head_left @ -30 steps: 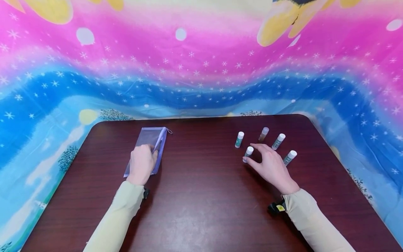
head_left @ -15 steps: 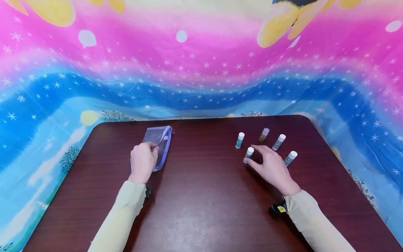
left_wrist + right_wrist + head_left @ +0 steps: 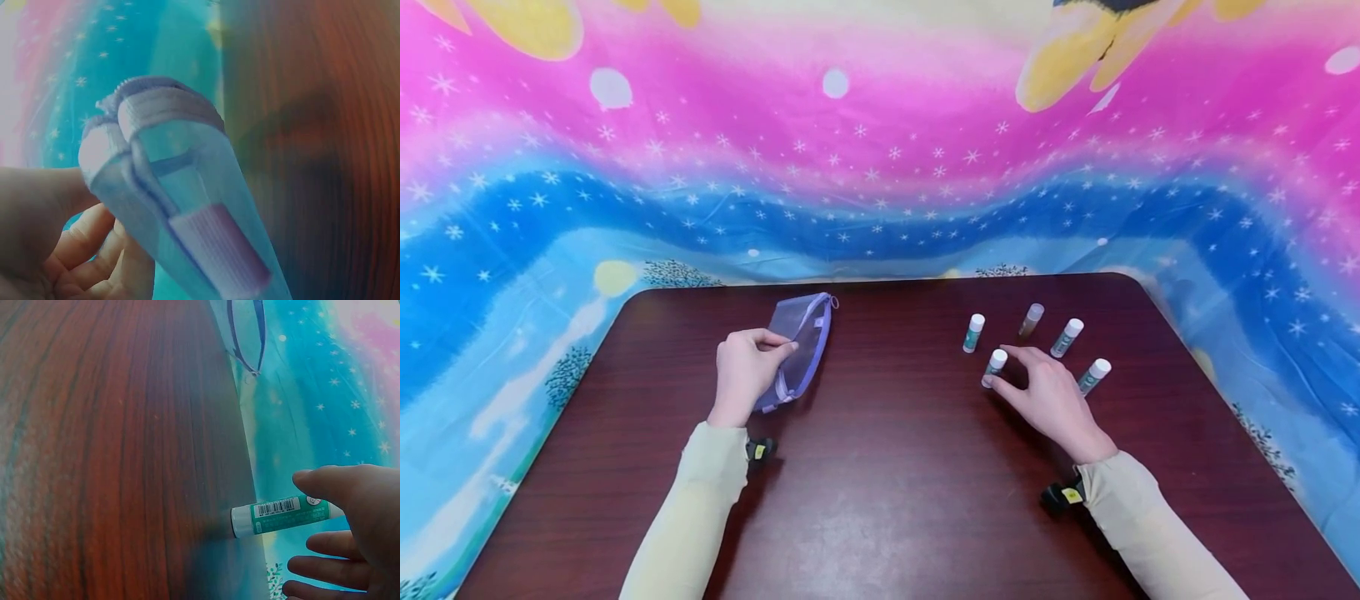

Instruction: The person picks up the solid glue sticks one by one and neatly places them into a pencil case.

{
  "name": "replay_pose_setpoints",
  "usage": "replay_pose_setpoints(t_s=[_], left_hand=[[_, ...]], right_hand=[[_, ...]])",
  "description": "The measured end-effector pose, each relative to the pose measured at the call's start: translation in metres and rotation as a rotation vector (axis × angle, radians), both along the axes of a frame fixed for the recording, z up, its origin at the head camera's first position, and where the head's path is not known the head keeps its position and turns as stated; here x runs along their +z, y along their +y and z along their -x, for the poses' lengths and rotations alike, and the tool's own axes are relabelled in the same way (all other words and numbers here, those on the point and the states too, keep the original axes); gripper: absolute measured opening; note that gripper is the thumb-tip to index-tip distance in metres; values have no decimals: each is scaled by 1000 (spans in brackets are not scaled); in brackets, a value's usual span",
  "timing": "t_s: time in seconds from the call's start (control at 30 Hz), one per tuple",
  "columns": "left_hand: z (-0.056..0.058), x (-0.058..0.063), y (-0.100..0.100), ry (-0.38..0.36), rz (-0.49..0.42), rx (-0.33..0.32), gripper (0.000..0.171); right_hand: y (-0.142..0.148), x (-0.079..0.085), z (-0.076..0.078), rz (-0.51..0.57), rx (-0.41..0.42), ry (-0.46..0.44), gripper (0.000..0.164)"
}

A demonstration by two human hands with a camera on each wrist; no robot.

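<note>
My left hand (image 3: 747, 379) pinches the near edge of a purple see-through zip pouch (image 3: 808, 354) between thumb and fingertips. In the left wrist view, the pouch (image 3: 212, 169) bulges with its zip edge bent round and a lilac fabric tab on its side. My right hand (image 3: 1054, 398) is round a white-capped glue stick (image 3: 994, 367), thumb on the near side and index finger behind the cap. Seen from the right wrist, that stick has a green label (image 3: 290, 514) with a barcode, and the thumb hides its capped end.
Other sticks stand around my right hand: a teal-labelled one (image 3: 973, 333), a brownish one with a translucent cap (image 3: 1031, 320), and white-capped ones at the back (image 3: 1067, 338) and right (image 3: 1096, 376). The dark wooden table (image 3: 880, 467) ends at a patterned cloth backdrop (image 3: 880, 183).
My left hand has drawn the pouch to the right and tilted it, so its zip side bows open more. The right hand has stayed at the glue stick.
</note>
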State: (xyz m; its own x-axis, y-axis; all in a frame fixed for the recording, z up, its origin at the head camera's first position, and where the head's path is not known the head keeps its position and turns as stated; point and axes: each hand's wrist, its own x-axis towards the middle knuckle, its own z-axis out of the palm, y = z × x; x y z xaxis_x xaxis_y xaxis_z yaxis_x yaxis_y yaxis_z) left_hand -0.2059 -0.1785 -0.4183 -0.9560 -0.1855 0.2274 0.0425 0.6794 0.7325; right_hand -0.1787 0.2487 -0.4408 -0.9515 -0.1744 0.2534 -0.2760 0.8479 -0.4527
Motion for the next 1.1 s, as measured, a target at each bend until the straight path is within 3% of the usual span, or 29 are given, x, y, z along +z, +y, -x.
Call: replay_pose_setpoints(t_s=[0.23,0.37,0.5,0.77,1.1], left_hand=[[3,4,3,-257,-370,-24,27],[5,4,4,-321,-574,-79,32],[6,3,4,-354,-702,-139,35],[8,-4,6,-415,-813,-191,37],[9,-7,9,-425,-816,-188,36]], right_hand=[[1,-1,-1,4,-9,-20,61],[1,-1,-1,7,-14,-35,61],[2,-2,0,13,-14,-39,62],[4,-3,-1,40,-10,-55,61],[5,-6,9,174,22,-146,49]])
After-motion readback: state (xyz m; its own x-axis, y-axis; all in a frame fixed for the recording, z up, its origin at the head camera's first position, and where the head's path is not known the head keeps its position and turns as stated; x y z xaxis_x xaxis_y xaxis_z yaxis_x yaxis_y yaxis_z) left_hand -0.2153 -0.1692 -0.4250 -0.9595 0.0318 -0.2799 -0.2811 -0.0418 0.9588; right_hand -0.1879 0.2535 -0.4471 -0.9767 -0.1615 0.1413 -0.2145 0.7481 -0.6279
